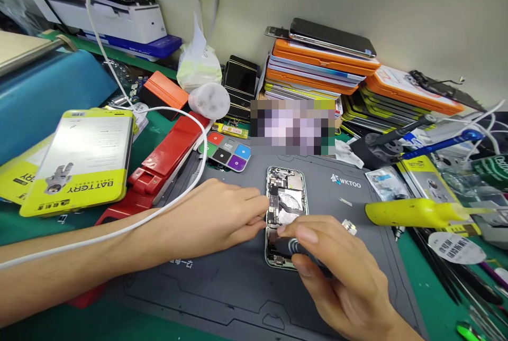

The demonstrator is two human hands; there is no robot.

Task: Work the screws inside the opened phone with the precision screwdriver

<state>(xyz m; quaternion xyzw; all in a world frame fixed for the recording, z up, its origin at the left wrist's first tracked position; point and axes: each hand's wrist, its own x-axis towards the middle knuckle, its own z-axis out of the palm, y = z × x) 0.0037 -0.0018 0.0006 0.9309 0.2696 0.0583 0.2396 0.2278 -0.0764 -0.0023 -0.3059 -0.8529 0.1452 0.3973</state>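
Observation:
An opened phone (284, 182) with its inner parts bare lies on the grey mat (222, 298), its long side running away from me. My left hand (234, 211) is at the phone's left edge, fingers curled together against it; whether anything small is pinched there is hidden. Over the lower half of the phone, my right hand (341, 272) grips a dark cylindrical tool (301, 250) with light rings between thumb and fingers. The tool's tip cannot be made out.
Colour-marked tray (228, 151) lies behind the left hand. A yellow bottle (408, 213) and tweezers are at the right. Battery packs (85, 156), a red stapler-like tool (170, 145) and a white cable (138, 223) across my left forearm are at the left. Orange boxes (317, 58) stand behind.

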